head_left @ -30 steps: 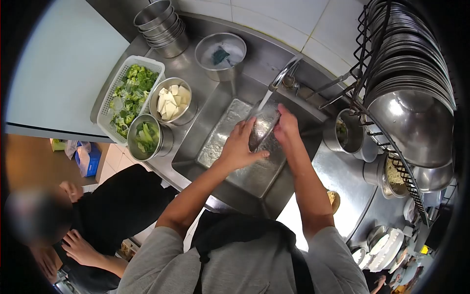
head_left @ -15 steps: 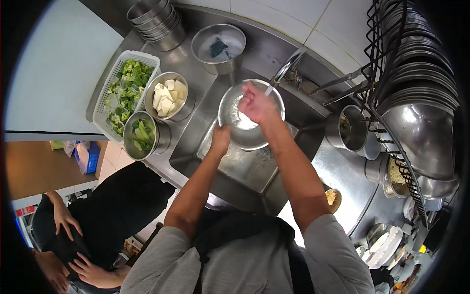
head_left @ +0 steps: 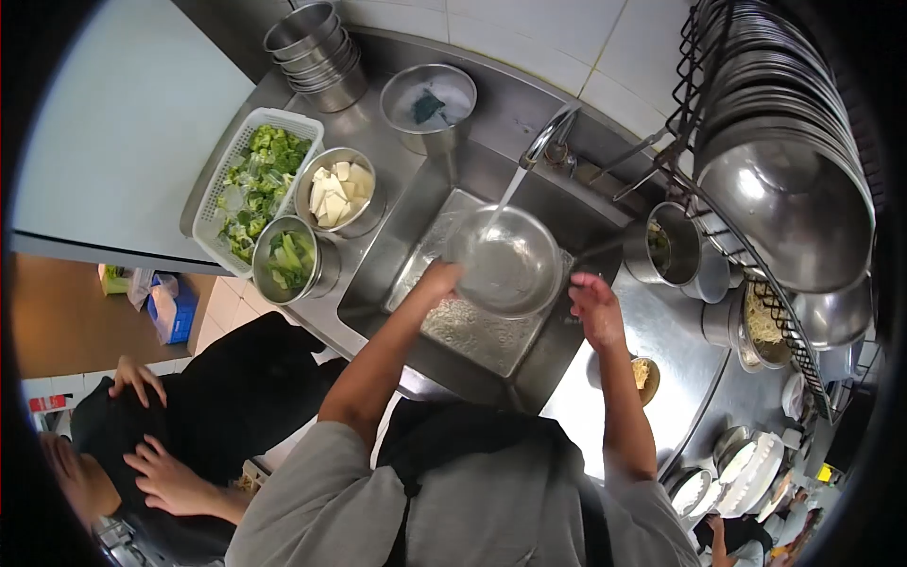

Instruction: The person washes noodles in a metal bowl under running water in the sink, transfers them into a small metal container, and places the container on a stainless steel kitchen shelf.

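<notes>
A shiny steel bowl (head_left: 515,269) is held over the sink (head_left: 373,283), under a stream of water from the tap (head_left: 548,137). My left hand (head_left: 439,283) grips the bowl's left rim; its fingertips are partly hidden and slightly blurred. To the right of the bowl, my right hand (head_left: 595,300) is apart from it, fingers loosely bent and nothing in them. Below the bowl, wet metal with rippling water (head_left: 472,335) covers the sink bottom.
Left of the sink stand a white basket (head_left: 203,222) of greens, a pot of pale slices (head_left: 340,194) and a pot of leafy stems (head_left: 288,260). Behind is a soapy pot (head_left: 430,106). A wire rack (head_left: 727,241) holds stacked bowls on the right. Another person (head_left: 179,472) stands at left.
My right hand has come out of the bowl and moved right and down. The bowl has shifted right and down, held by my left hand; the water stream is now in plain view.
</notes>
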A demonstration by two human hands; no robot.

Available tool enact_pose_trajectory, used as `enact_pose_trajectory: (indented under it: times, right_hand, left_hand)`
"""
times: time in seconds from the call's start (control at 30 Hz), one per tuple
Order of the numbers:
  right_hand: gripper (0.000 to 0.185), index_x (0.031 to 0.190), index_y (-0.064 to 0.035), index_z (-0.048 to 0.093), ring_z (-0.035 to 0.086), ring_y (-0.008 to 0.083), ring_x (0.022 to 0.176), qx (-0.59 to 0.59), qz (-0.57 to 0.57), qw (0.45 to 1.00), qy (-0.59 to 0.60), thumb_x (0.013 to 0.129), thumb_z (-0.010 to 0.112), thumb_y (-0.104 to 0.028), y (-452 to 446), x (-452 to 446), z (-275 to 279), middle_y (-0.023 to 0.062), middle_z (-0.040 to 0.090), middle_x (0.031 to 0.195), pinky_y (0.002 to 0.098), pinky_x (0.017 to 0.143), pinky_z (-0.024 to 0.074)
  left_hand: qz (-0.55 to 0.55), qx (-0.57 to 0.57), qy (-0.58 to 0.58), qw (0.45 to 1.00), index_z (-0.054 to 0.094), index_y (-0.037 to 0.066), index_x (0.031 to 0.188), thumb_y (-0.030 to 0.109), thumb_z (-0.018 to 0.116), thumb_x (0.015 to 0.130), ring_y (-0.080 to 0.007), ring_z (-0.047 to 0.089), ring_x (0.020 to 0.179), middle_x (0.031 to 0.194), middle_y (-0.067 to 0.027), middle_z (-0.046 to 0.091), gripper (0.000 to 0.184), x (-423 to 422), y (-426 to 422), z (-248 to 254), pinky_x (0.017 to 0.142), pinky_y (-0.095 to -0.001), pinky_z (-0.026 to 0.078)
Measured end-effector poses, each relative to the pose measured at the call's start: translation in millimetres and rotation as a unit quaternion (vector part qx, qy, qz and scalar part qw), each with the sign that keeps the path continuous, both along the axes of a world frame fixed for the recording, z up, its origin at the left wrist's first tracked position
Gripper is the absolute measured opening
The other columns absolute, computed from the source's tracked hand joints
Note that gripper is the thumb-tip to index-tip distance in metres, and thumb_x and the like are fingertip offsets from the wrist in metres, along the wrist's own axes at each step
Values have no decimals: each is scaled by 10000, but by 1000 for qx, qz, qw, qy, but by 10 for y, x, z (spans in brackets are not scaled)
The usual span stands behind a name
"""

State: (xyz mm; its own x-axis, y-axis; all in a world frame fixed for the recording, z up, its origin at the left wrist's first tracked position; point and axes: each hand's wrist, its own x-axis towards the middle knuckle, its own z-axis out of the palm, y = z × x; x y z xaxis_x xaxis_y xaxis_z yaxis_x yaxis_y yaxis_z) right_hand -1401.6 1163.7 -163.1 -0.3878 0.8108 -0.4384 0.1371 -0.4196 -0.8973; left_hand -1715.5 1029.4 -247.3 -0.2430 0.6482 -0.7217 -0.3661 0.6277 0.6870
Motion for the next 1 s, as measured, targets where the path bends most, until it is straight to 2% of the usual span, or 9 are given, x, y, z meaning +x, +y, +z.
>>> enact_pose_trajectory:
  times: [0.13,0.2,0.23,0.33,0.53,0.6,0.73,0.87,1.0]
  right_hand:
    - [363,1233,-91,692,679,196,867,155,153,964,-154,879,760,-138,-331,421,-159,64,707,946,333,796,543]
    - [483,1304,-76,661,713,284,1033,298,203,906,-223,837,779,-113,-646,384,173,135,735,1060,386,938,548]
    - [645,1437,-161,570,626,384,1269,352,231,849,-319,840,813,-196,-769,371,342,166,686,1291,546,1159,409]
    - [803,1530,-190,459,596,395,1303,420,178,822,-340,824,839,-235,-1089,383,531,202,606,1422,568,1198,339]
    - [887,1542,-120,410,627,420,1255,432,384,756,-308,801,862,-300,-1516,394,434,268,612,1391,515,1045,501]
    - [937,1586,-124,359,711,438,1021,316,470,754,-333,804,821,-356,-1642,334,425,260,697,1194,524,889,571]
    - [667,1504,-95,409,719,451,950,343,347,805,-336,882,626,-200,-1678,531,297,246,728,1080,577,793,562]
    - [688,1535,-121,404,698,398,1101,396,245,819,-336,875,596,-141,-1652,1227,1337,218,695,1256,517,854,582]
    - [591,1538,-65,471,567,368,1364,618,31,745,-250,954,555,-93,-1559,2285,1861,212,593,1468,466,1140,458]
  left_hand:
    - [-111,70,456,880,473,88,1499,153,603,903,-480,669,1132,1354,-252,613,613,208,328,506,893,-546,578]
    - [-213,62,504,835,444,122,1527,134,582,914,-505,667,1102,1338,-270,601,629,341,155,806,904,-570,569]
    - [-263,56,526,807,430,139,1542,124,572,919,-518,666,1086,1329,-279,595,638,422,42,953,909,-581,565]
    - [-367,64,558,742,469,166,1524,174,603,948,-454,673,1101,1296,-235,612,591,629,-354,1100,941,-536,557]
    - [-497,162,596,609,512,209,1509,195,535,1009,-426,666,1116,1282,-179,633,501,1088,-1097,1424,937,-550,555]
    - [-551,180,563,589,522,223,1511,208,541,1011,-431,665,1126,1300,-148,639,501,1121,-1123,1400,956,-539,549]
    - [-573,173,590,542,494,246,1548,272,610,1000,-424,646,1189,1419,-159,591,561,1445,-928,2075,1014,-541,524]
    - [-392,417,417,706,477,134,1560,518,779,868,-321,615,1298,1508,-164,538,847,1626,-950,3540,1043,-467,501]
    - [-98,543,256,794,492,74,1536,616,691,926,-224,611,1254,1492,-103,551,840,1431,-1039,3662,1052,-419,466]
